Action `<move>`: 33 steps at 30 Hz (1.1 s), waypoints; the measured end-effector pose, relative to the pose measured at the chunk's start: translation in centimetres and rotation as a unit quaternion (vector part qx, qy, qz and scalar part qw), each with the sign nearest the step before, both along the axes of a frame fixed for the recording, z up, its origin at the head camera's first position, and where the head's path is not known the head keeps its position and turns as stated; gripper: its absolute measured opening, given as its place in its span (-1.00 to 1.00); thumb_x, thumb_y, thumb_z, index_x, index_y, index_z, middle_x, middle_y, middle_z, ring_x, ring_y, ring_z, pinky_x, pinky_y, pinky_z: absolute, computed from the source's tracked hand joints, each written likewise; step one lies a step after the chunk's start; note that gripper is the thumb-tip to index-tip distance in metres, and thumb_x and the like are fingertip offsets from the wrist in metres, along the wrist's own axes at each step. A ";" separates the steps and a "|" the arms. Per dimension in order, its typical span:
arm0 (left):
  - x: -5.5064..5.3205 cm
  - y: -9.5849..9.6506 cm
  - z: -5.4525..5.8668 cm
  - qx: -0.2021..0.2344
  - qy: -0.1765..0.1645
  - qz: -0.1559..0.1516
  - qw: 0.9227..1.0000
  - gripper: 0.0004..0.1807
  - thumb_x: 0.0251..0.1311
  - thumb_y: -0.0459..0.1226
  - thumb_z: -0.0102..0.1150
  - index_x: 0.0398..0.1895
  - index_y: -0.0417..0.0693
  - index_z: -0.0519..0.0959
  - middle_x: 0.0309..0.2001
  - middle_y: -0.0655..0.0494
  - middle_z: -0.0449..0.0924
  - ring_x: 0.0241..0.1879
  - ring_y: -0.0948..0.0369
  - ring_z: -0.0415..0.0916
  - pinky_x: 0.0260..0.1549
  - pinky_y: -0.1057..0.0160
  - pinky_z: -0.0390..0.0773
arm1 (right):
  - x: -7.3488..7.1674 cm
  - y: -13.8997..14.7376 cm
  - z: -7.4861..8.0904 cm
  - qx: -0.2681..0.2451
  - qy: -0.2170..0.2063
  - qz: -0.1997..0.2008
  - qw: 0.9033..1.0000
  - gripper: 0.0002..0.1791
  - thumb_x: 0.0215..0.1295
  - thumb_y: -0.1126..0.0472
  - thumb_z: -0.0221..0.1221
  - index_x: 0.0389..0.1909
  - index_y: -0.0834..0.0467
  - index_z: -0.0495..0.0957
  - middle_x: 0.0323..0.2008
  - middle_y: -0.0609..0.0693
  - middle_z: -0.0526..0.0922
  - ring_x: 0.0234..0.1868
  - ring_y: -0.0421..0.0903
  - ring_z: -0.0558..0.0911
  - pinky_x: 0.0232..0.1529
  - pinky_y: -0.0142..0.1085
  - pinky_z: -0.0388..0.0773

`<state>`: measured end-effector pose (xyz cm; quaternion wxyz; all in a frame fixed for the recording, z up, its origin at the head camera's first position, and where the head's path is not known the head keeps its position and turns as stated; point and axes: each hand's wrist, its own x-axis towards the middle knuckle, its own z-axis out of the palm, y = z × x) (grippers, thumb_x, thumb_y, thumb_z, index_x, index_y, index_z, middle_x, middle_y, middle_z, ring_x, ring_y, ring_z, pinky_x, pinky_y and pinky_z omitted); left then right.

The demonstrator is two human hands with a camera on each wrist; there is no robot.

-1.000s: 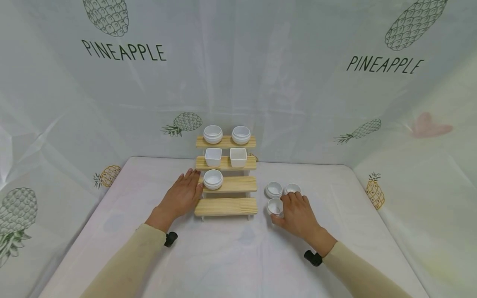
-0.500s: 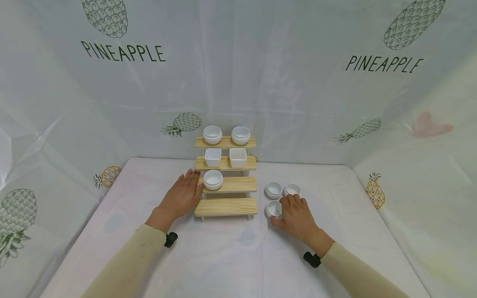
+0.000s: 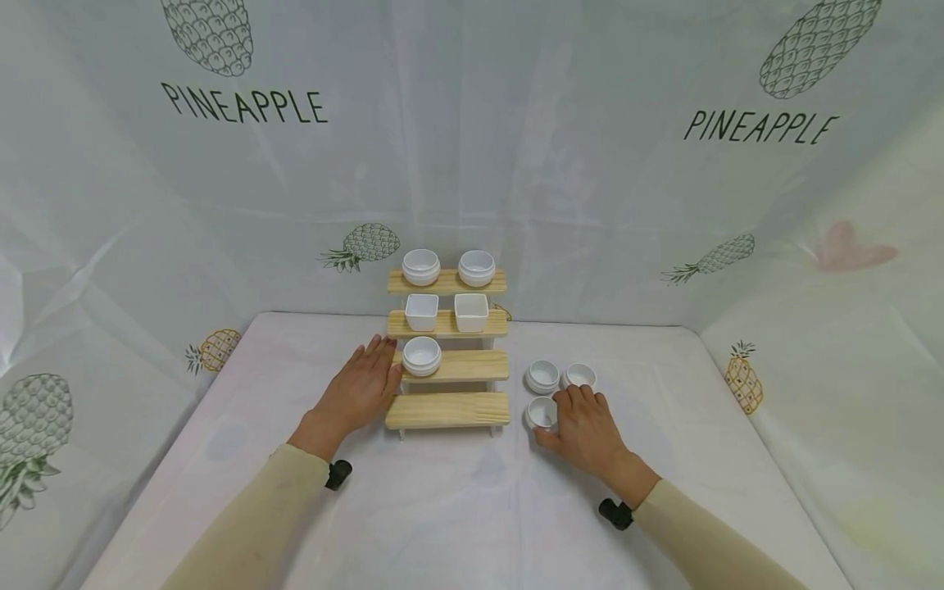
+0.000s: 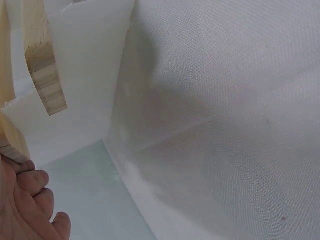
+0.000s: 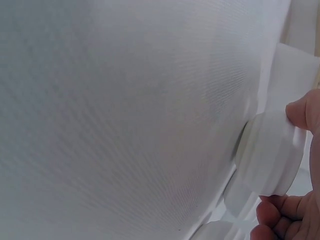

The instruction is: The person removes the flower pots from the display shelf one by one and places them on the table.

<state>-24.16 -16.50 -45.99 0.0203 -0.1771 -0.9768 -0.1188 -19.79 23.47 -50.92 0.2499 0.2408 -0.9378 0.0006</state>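
Note:
In the head view my right hand (image 3: 590, 430) grips a small round white bowl (image 3: 542, 412) by its sides on the table. In the right wrist view thumb and fingers lie on opposite sides of that ridged bowl (image 5: 270, 155). Two similar bowls, one left (image 3: 542, 377) and one right (image 3: 579, 376), stand just behind it. My left hand (image 3: 361, 385) lies with fingers extended against the left side of a stepped wooden display stand (image 3: 457, 410). In the left wrist view its fingertips (image 4: 32, 182) touch a wooden step's end.
The stand's top step holds two round white bowls (image 3: 421, 267). On the step below sit two square white bowls (image 3: 422, 312). One round bowl (image 3: 422, 356) stands at the left of the third step. A pineapple-print cloth (image 3: 516, 164) hangs behind the table (image 3: 457, 524).
My right hand and the small bowl in it have shifted slightly toward me and left, leaving a wider gap to the bowls behind. The left hand stays where it was.

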 end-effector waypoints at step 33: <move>-0.2 -0.1 -0.4 0.002 0.010 -0.001 1.000 -0.25 0.72 0.04 -0.48 0.65 -0.38 0.05 0.65 -0.29 0.07 0.69 -0.14 -0.07 0.66 -0.16 0.00 | -0.3 -0.1 0.0 -0.011 0.005 -0.008 1.000 -0.39 0.13 -0.18 0.44 -0.22 0.33 0.58 -0.44 0.09 0.49 -0.35 0.09 0.46 -0.42 -0.23 0.27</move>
